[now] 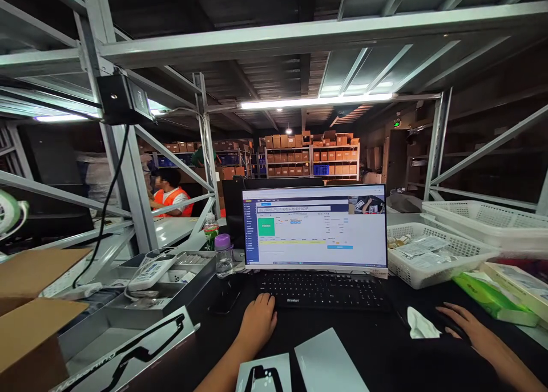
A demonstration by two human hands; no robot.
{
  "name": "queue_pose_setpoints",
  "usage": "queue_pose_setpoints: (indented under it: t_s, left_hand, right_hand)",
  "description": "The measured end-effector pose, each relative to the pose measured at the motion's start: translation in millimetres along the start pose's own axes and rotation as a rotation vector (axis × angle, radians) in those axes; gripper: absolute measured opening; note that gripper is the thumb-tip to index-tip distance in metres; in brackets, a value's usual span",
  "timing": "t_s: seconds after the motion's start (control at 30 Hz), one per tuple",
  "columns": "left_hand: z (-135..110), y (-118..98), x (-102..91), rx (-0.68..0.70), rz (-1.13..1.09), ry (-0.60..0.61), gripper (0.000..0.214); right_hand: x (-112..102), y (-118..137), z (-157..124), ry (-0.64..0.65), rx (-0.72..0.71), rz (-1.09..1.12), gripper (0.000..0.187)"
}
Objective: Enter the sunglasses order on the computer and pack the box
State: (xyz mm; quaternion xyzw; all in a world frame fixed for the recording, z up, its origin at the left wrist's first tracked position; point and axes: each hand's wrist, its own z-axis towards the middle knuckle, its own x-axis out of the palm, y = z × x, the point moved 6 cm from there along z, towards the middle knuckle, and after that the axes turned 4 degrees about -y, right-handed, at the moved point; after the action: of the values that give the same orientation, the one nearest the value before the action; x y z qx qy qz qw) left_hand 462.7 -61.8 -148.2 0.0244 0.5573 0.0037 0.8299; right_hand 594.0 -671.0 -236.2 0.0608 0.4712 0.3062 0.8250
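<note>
My left hand (pixel 258 320) rests palm down on the black desk mat, its fingertips at the front left corner of the black keyboard (pixel 317 292). It holds nothing. To the right, my right hand (pixel 466 323) lies over a dark computer mouse (pixel 454 322), which shows only in part between thumb and fingers. Beside that thumb is a crumpled white tissue (pixel 422 323). Behind the keyboard stands a lit monitor (pixel 314 226) with a software page on it. Two white boxes, one plain (pixel 327 360) and one with a black printed shape (pixel 264 374), lie nearest me.
A dark phone (pixel 226 300) and a purple-lidded bottle (pixel 224 255) stand left of the keyboard. Further left are a grey divided tray (pixel 115 326) and an open cardboard box (pixel 29 335). White baskets (pixel 440 255) and a green tissue pack (pixel 492 300) lie right. A person (pixel 171 198) sits beyond the metal rack.
</note>
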Motion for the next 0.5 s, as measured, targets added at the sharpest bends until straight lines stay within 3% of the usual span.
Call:
queue_pose_setpoints:
  t_s: [0.3,0.5]
  left_hand:
    - [-2,2,-0.6,-0.041,-0.068,0.002,0.037]
    - [-7,20,-31.4,-0.11,-0.19,-0.029,0.032]
  right_hand:
    - [-10,20,-2,-0.001,0.03,-0.021,0.045]
    - [4,-4,0,-0.083,0.05,0.079,0.044]
